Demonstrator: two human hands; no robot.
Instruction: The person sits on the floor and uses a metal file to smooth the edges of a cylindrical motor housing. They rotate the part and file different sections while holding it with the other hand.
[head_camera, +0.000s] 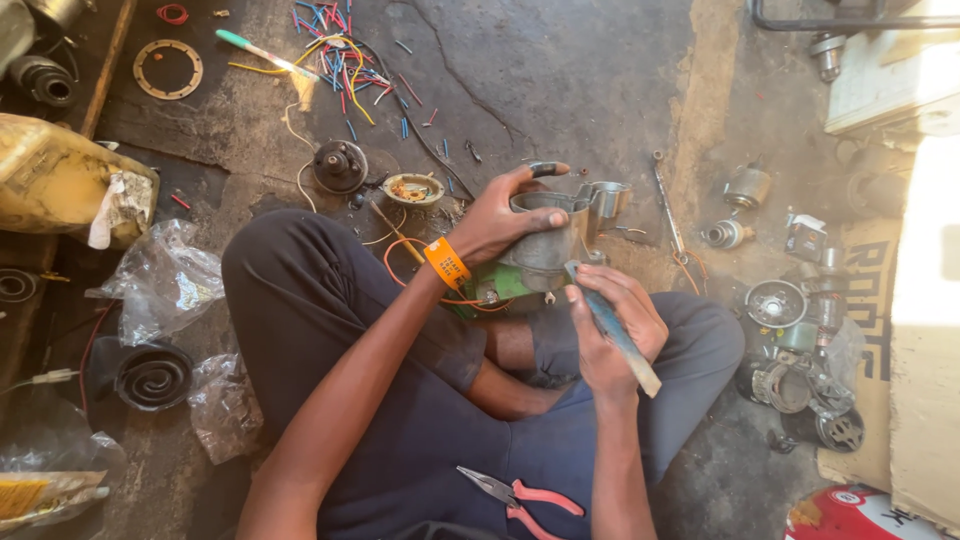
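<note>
I sit cross-legged on a stained concrete floor. My left hand (505, 215), with an orange band at the wrist, grips a grey cast-metal housing (560, 232) from above and holds it upright over a green part (500, 283) with orange wires. My right hand (605, 325) is closed around a flat, worn file (615, 330). The file's tip touches the lower edge of the housing. Pliers with pink handles (520, 493) lie on my lap.
Cut coloured wire pieces (340, 60) and a toothbrush (265, 52) litter the floor ahead. A yellow plastic can (65, 180), plastic bags and a coiled black part (152, 375) sit left. Small motor parts (790, 310) and cardboard lie right. A long metal tool (668, 210) rests nearby.
</note>
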